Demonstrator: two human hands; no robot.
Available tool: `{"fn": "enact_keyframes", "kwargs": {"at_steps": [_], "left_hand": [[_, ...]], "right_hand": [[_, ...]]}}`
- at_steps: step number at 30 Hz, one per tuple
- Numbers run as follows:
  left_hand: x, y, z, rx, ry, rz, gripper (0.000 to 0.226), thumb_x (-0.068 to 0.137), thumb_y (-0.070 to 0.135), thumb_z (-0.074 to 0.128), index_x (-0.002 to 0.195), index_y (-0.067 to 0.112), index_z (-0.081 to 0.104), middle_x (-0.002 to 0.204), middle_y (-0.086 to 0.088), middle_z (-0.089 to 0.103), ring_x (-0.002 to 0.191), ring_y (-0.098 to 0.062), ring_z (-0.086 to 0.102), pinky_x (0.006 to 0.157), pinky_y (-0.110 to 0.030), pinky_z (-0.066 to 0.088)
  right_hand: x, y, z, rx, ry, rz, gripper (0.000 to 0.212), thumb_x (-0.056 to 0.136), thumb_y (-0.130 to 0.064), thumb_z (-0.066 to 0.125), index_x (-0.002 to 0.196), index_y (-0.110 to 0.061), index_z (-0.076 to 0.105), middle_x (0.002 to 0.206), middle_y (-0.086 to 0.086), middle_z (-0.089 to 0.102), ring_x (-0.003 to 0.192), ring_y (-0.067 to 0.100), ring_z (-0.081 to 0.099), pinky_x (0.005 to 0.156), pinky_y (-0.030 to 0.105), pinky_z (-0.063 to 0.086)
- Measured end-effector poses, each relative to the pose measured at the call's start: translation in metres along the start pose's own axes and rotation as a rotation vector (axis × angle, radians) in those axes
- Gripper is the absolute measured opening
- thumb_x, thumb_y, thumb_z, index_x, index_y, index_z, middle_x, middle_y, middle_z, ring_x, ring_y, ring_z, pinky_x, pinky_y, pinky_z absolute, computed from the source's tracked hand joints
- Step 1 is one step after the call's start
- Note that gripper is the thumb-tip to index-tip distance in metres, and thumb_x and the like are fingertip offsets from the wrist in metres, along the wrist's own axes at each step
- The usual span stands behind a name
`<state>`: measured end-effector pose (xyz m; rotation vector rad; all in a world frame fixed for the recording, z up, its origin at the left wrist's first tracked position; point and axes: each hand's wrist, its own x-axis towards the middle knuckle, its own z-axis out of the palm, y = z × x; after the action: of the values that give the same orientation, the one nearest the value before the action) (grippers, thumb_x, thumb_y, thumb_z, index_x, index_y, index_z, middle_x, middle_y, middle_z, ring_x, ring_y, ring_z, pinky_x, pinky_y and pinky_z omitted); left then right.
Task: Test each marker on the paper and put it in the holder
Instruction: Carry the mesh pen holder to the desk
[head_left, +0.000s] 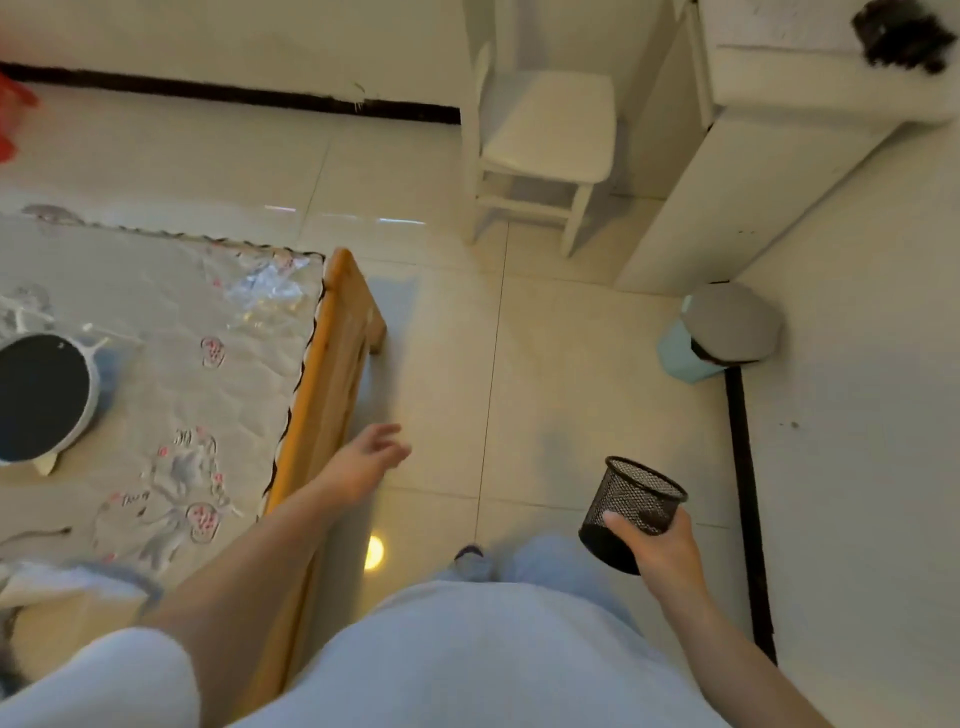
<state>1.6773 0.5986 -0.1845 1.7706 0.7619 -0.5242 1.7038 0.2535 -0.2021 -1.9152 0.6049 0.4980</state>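
A light blue-grey shirt (467, 660) fills the bottom of the view, with pale jeans and one foot showing just past it on the glossy tiled floor (571, 374). The right hand (657, 553) grips a black wire-mesh pen holder (631, 512) from its side, thumb laid across the mesh wall, the cup tilted with its open rim facing up and away; nothing can be made out inside it. The holder hangs over the floor, well apart from the bed. The left hand (371, 454) reaches forward with fingers loosely spread and holds nothing, just beside the wooden bed frame (324, 374). On the bed lies a quilted mattress cover (208, 364) printed with pink and grey figures, and a round black-faced object with a white rim (44, 397) rests near its left edge. Farther off stand a white chair (540, 135), a white cabinet (769, 171) and a pale blue pedal bin with a grey lid (719, 332) against the wall.
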Motion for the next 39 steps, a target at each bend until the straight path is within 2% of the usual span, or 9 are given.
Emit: {"fn": "enact_keyframes", "kwargs": {"at_steps": [4,8,13,18,20,24,28,32,39], "left_hand": [[0.077,0.102,-0.019,-0.085,-0.062,0.129,0.029,0.088,0.035,0.054,0.115,0.037,0.044,0.11,0.01,0.057,0.099,-0.006,0.056,0.071,-0.025,0.043],[0.153,0.156,-0.027,-0.124,-0.018,0.181,0.036,0.086,0.036,0.057,0.119,0.041,0.043,0.11,0.014,0.056,0.1,-0.005,0.056,0.074,-0.023,0.044],[0.209,0.176,-0.03,-0.173,0.057,-0.042,0.039,0.089,0.028,0.054,0.126,0.03,0.04,0.107,0.009,0.055,0.095,-0.007,0.055,0.07,-0.026,0.043],[0.26,0.221,-0.045,-0.233,0.084,-0.116,0.03,0.092,0.027,0.051,0.121,0.029,0.043,0.111,0.003,0.057,0.101,-0.015,0.056,0.083,-0.034,0.042],[0.282,0.239,-0.05,-0.26,0.097,-0.13,0.029,0.091,0.029,0.051,0.119,0.03,0.045,0.11,0.006,0.058,0.1,-0.012,0.057,0.083,-0.034,0.043],[0.348,0.28,-0.058,-0.238,0.077,-0.167,0.027,0.089,0.028,0.055,0.115,0.03,0.047,0.109,0.006,0.059,0.096,-0.01,0.058,0.08,-0.034,0.043],[0.43,0.336,-0.071,-0.144,0.0,-0.14,0.027,0.089,0.028,0.056,0.114,0.029,0.048,0.108,0.004,0.059,0.095,-0.01,0.058,0.073,-0.031,0.043],[0.505,0.418,-0.086,-0.018,-0.117,-0.075,0.023,0.089,0.025,0.056,0.11,0.029,0.051,0.107,0.001,0.062,0.096,-0.016,0.06,0.075,-0.032,0.044],[0.596,0.562,-0.074,0.079,-0.236,0.017,0.026,0.088,0.017,0.056,0.114,0.02,0.055,0.105,-0.005,0.061,0.1,-0.022,0.057,0.074,-0.029,0.042]], "right_hand": [[0.052,-0.049,0.013,0.007,0.028,-0.008,0.068,0.065,-0.024,0.082,0.119,-0.009,0.045,0.108,0.006,0.061,0.096,0.023,0.058,0.081,0.032,0.043],[0.141,-0.107,0.031,0.015,0.026,0.004,0.07,0.064,-0.025,0.082,0.121,-0.009,0.044,0.107,0.004,0.059,0.094,0.022,0.056,0.079,0.029,0.039],[0.249,-0.201,0.038,-0.027,-0.079,-0.015,0.068,0.065,-0.025,0.081,0.12,-0.01,0.045,0.104,0.002,0.06,0.09,0.02,0.056,0.077,0.029,0.039],[0.34,-0.298,0.035,-0.064,-0.149,-0.068,0.072,0.063,-0.03,0.082,0.122,-0.014,0.044,0.108,0.002,0.06,0.095,0.021,0.059,0.079,0.031,0.044],[0.367,-0.324,0.037,-0.049,-0.128,-0.067,0.071,0.063,-0.029,0.082,0.122,-0.014,0.045,0.108,0.002,0.062,0.095,0.02,0.06,0.079,0.031,0.044],[0.42,-0.364,0.046,-0.054,-0.092,-0.061,0.067,0.063,-0.031,0.081,0.119,-0.017,0.047,0.104,-0.001,0.062,0.087,0.011,0.058,0.066,0.024,0.041],[0.464,-0.397,0.057,-0.022,-0.016,-0.01,0.068,0.065,-0.028,0.081,0.121,-0.014,0.047,0.107,0.003,0.061,0.088,0.018,0.057,0.073,0.028,0.04],[0.499,-0.437,0.058,0.076,0.078,0.044,0.069,0.067,-0.023,0.081,0.124,-0.01,0.045,0.113,0.009,0.06,0.098,0.026,0.057,0.083,0.036,0.045],[0.545,-0.506,0.04,0.219,0.247,0.03,0.064,0.069,-0.019,0.079,0.123,-0.009,0.046,0.112,0.008,0.06,0.097,0.023,0.058,0.08,0.033,0.045]]}}
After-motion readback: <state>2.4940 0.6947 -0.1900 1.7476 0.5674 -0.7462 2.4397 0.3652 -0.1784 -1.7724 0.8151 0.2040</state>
